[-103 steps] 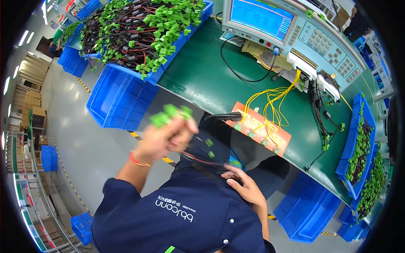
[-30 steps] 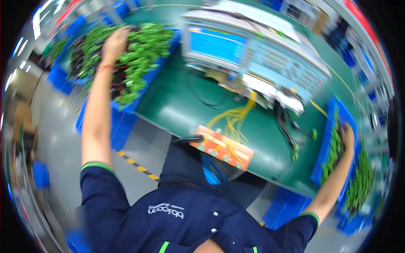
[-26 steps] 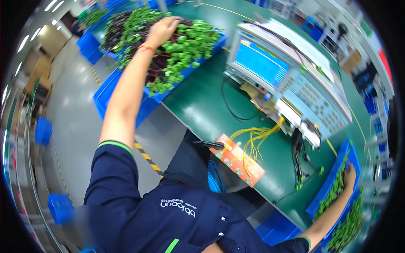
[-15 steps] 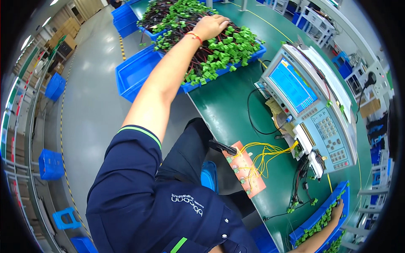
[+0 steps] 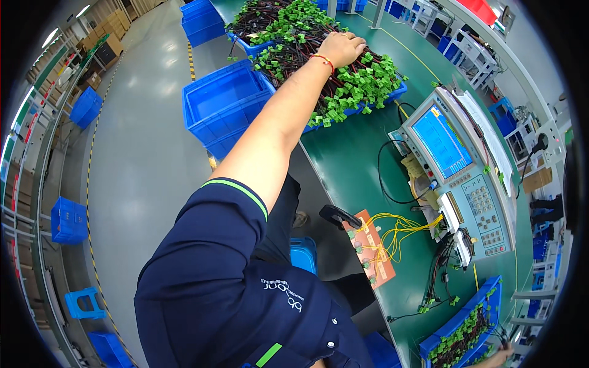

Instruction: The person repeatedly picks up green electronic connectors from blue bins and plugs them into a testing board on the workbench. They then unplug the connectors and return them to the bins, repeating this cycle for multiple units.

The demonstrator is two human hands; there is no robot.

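Note:
My left hand (image 5: 341, 48) is stretched far out onto a big heap of black wire harnesses with green connectors (image 5: 319, 86), fingers curled down into the wires. The heap fills a blue bin (image 5: 392, 93) at the far end of the green bench (image 5: 350, 165). My right hand (image 5: 498, 357) shows only as a sliver at the bottom edge, at a smaller blue bin (image 5: 485, 295) that holds more harnesses; its grip is hidden.
An orange test fixture (image 5: 375, 253) with yellow wires (image 5: 408, 224) lies at the bench's near edge. Behind it stands a grey tester with a blue screen (image 5: 442, 141). An empty blue crate (image 5: 224, 104) sits left of the bench, with a blue stool (image 5: 83, 303) on the floor.
The view has swung left and down. My left hand stays on the heap of harnesses, and my right hand stays at the small bin, now almost out of view.

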